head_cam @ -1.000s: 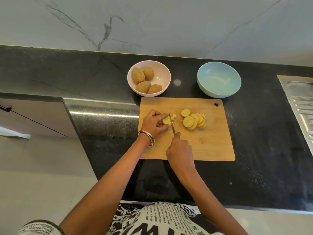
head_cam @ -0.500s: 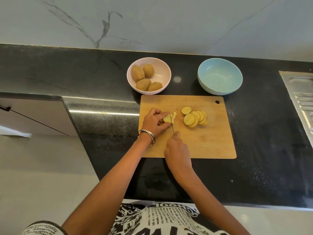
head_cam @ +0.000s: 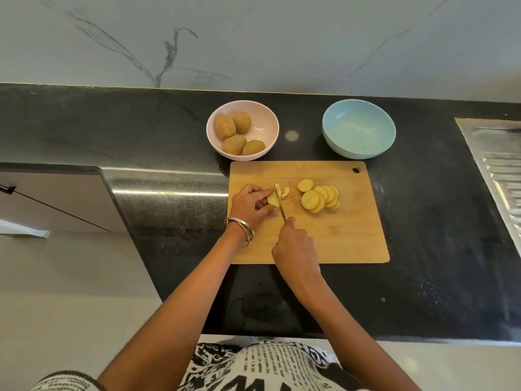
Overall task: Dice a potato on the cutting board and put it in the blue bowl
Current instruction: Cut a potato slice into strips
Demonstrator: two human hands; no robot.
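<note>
Fingers (head_cam: pixel 267 194) of the left hand (head_cam: pixel 251 206) pinch the potato slices (head_cam: pixel 273 199); the right hand (head_cam: pixel 294 246) grips the knife (head_cam: pixel 281 203). Cutting strips now; next, cut crosswise, then carry toward the blue bowl (head_cam: pixel 359 128) at one o'clock.

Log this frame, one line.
left hand holds potato piece | right hand cuts with knife | slices wait | blue bowl empty

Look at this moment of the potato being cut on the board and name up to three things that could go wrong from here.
1. The left hand holds the potato piece with fingertips right beside the knife; a slip could nick them.
2. The piece is small, so it may shift under the blade.
3. The potato slices are still rounds and the blue bowl looks empty; they could get tipped in undiced.
</note>
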